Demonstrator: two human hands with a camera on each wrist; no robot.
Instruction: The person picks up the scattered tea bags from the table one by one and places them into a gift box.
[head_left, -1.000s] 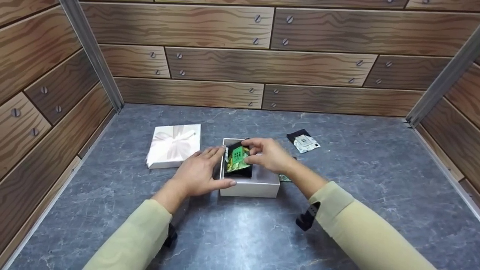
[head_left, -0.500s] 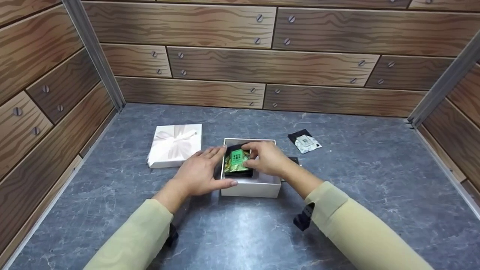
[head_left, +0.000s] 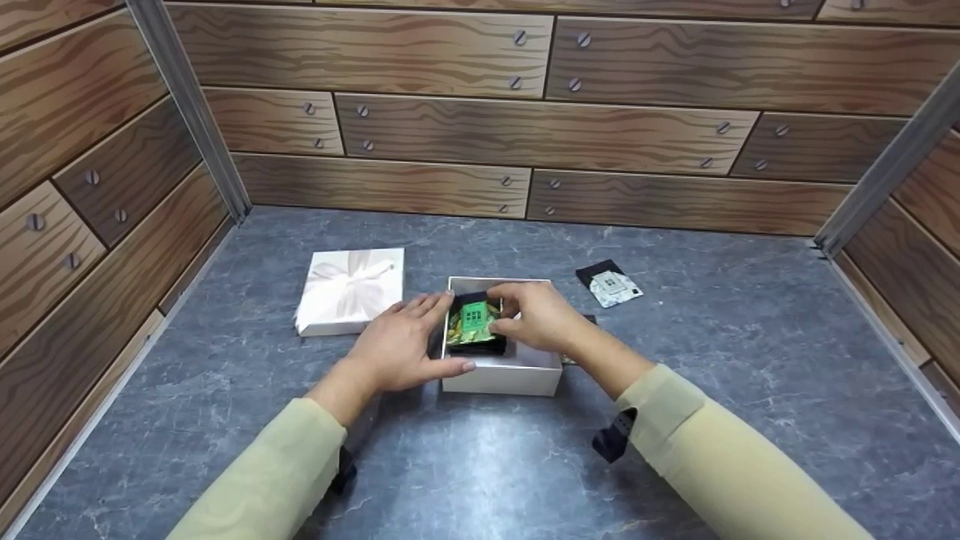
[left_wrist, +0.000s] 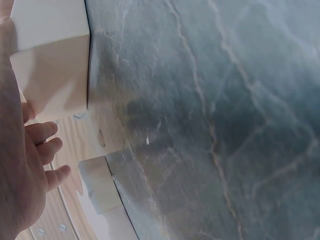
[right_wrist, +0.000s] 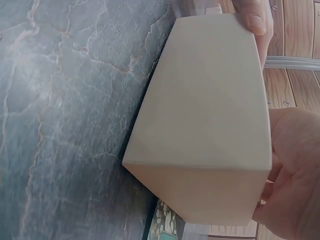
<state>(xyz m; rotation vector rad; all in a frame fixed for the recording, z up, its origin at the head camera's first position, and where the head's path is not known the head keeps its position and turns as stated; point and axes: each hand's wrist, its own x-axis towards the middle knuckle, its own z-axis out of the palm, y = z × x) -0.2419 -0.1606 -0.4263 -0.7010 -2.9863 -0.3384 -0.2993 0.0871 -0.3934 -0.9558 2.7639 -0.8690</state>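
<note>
A white open box (head_left: pixel 501 381) stands before me, with a green and black sachet (head_left: pixel 474 319) inside its left part. Dark packets show beneath that sachet. My right hand (head_left: pixel 541 318) reaches into the box and pinches the sachet by its right edge between thumb and fingers. On the box's left side rests my left hand (head_left: pixel 397 345), fingers straight along the rim and thumb over the front corner. In the right wrist view the box's side (right_wrist: pixel 210 95) hides the right fingertips. The left wrist view shows the left hand (left_wrist: pixel 25 170) beside the box.
A white lid (head_left: pixel 351 291) with a ribbon bow lies left of the box. Behind and right lies a black and white sachet (head_left: pixel 610 283). Another sachet (right_wrist: pixel 165 220) lies against the box's right side, partly covered by my right arm in the head view.
The green sachet has gone lower into the box and lies flatter on the dark packets. My right hand came down with it. The left hand stays on the rim.
</note>
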